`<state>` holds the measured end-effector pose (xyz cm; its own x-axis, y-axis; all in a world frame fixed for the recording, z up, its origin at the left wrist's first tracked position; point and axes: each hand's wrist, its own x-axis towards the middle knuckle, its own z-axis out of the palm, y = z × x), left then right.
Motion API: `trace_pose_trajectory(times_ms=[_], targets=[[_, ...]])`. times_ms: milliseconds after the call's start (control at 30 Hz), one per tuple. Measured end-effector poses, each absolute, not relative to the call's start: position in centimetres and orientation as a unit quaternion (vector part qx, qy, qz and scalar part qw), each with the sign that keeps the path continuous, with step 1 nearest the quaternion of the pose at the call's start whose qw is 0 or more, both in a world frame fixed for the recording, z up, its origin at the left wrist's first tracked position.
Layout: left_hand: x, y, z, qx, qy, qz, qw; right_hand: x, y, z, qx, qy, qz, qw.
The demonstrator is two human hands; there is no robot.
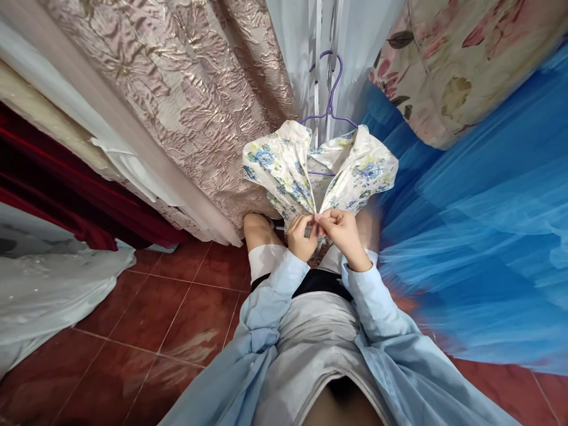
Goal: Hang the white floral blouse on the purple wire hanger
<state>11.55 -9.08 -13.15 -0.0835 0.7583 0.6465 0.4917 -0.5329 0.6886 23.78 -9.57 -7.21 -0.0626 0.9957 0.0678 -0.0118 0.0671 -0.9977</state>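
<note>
At garment front | left hand (303, 235), right hand (342, 229) grip floral dress (284, 168) above.

A garment (319, 168) hangs on a hanger (329, 94) at the far middle, its two front edges meeting where the left hand (302, 235) and the right hand (342, 231) touch just below it. Left of the garment hangs a curtain (190, 94), with folded cloth (57, 177) stacked further left and a gown (48, 290) on the floor (177, 319) near left. Tulle (479, 236) spreads to the right, beneath a bolster (465, 59) at far right.
</note>
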Motion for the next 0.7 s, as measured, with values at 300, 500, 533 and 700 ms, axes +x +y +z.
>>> trace_pose_trajectory(times_ms=[300, 500, 533, 700], targets=[[12.1, -9.4, -13.7, 0.711, 0.45, 0.52, 0.146, 23.4, -2.0, -2.5, -0.445, -0.503, 0.41, 0.617], [13.2, -9.8, -14.8, 0.741, 0.415, 0.495, 0.182, 23.5, 2.0, 1.0, -0.419, -0.529, 0.342, 0.654], [13.1, -9.8, -14.8, 0.743, 0.411, 0.492, 0.191, 23.5, 1.9, 1.0, -0.417, -0.529, 0.339, 0.657], [10.8, -7.3, -10.5, 0.691, 0.413, 0.568, 0.171, 23.1, -0.6, 0.2, -0.413, -0.512, 0.366, 0.658]])
